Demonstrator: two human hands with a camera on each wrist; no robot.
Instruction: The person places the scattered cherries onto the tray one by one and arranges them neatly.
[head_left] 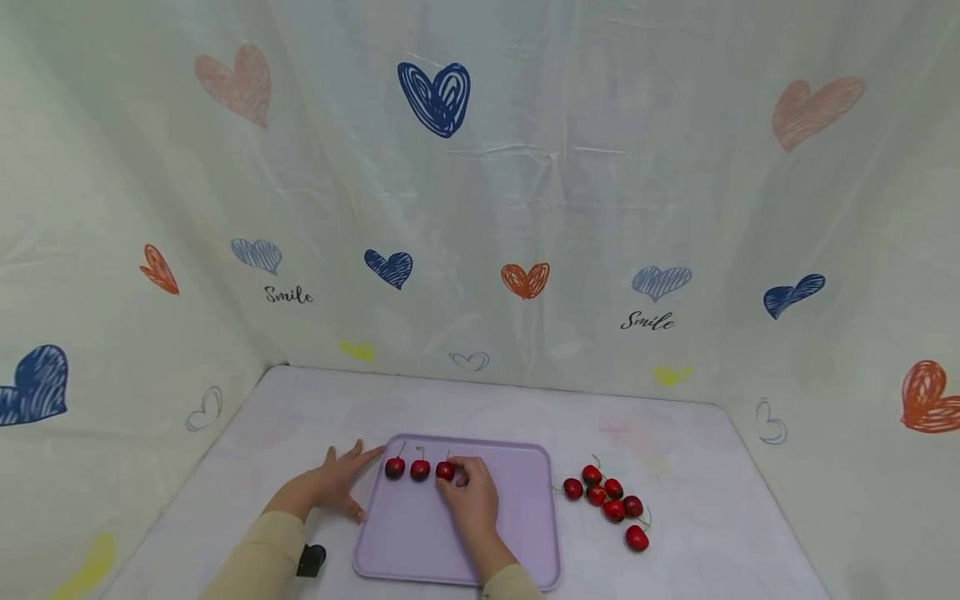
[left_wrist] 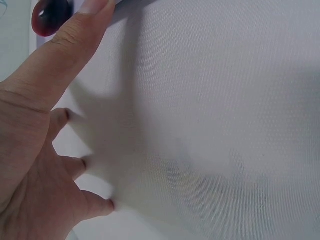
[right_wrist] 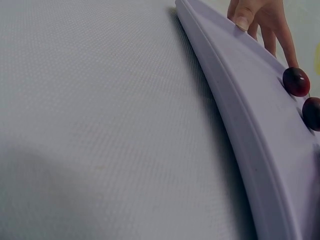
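A lilac tray (head_left: 405,542) lies on the table with three dark red, stemmed cherries in a row near its far edge. My right hand (head_left: 476,500) pinches the rightmost cherry (head_left: 445,471) between thumb and fingers, low over the tray. To its left sit the middle cherry (head_left: 420,471) and the leftmost cherry (head_left: 394,468). Spread out at the tray's left side, my left hand (head_left: 333,482) touches the rim with its thumb and index finger. That same hand (right_wrist: 267,17) shows beyond the tray in the right wrist view, where the right hand's fingers are out of sight.
Several loose cherries (head_left: 613,510) lie in a cluster on the white table (head_left: 697,467), right of the tray. A small black object (head_left: 311,560) is beside the left forearm. Behind the table hangs a heart-patterned curtain (head_left: 480,200).
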